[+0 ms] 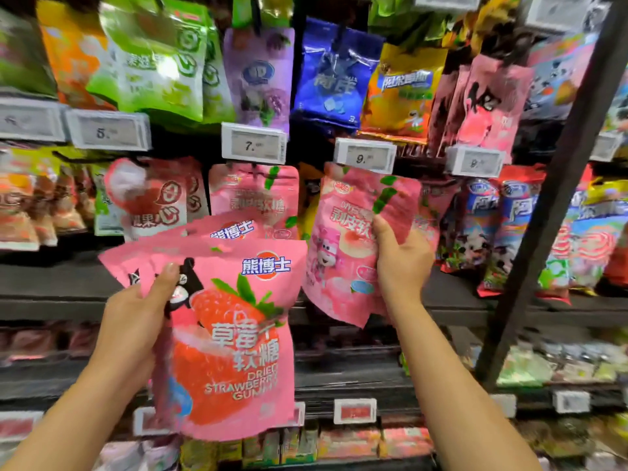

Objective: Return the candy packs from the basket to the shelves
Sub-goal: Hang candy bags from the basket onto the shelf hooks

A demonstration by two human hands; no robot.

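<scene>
My left hand [132, 321] grips a fanned stack of pink strawberry gummy packs [234, 338] in front of the shelves, thumb on the front pack. My right hand [402, 260] holds pink peach candy packs [343, 239] raised against the middle shelf row, just below the price tag reading 9 [365, 155]. A matching pink peach pack [255, 198] hangs on the hook to the left of them. The basket is out of view.
Hanging rows of candy bags fill the upper shelves: green [153, 59], purple [261, 73], blue [334, 73], yellow [404, 90]. A dark upright post [550, 198] slants at the right. Lower shelves [353, 436] carry small packs and price tags.
</scene>
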